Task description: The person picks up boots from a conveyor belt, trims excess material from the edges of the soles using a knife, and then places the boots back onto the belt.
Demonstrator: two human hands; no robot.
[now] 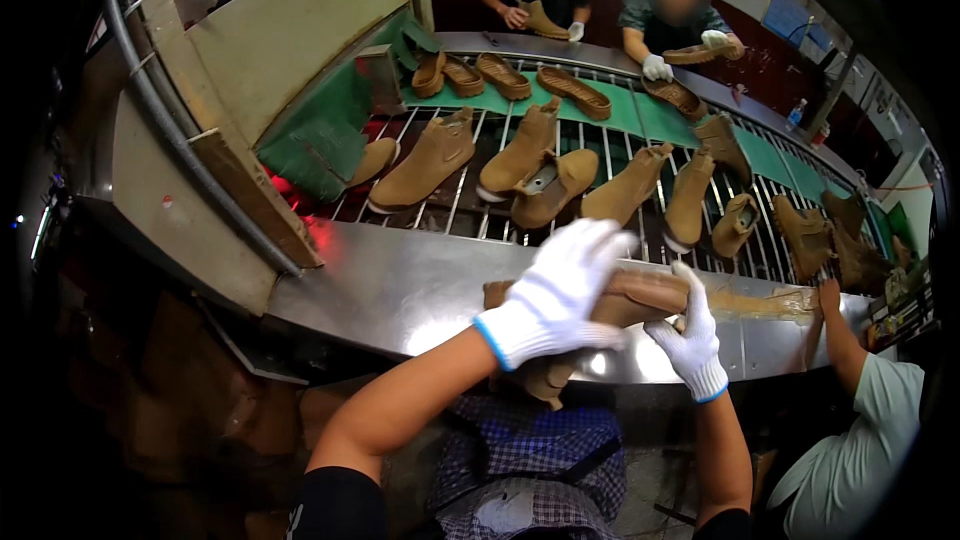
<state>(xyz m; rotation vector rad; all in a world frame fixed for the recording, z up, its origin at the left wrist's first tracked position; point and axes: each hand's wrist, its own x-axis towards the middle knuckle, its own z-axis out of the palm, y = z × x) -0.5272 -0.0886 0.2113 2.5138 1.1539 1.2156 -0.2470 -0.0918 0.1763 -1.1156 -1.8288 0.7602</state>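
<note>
Far left to right, brown boots point(425, 162) lie apart on the rods point(456, 202), perhaps to avoid rubbing. Over the near bench point(390, 265), the left hand point(565, 290), blurred, is half-open across a held boot point(648, 297); its grip I cannot tell. The right hand point(692, 332) grasps the boot's right end, probably to steady it.

White, ribbed knit-cloth gloves point(550, 295), a smooth, faintly sheened sole on the held boot point(645, 298), matt, suede-like tan boots point(425, 162), shiny metal rods point(460, 190), glossy sheet-metal surface point(380, 265), smooth green sheeting point(625, 110), checked woven-cloth clothing point(460, 465).
</note>
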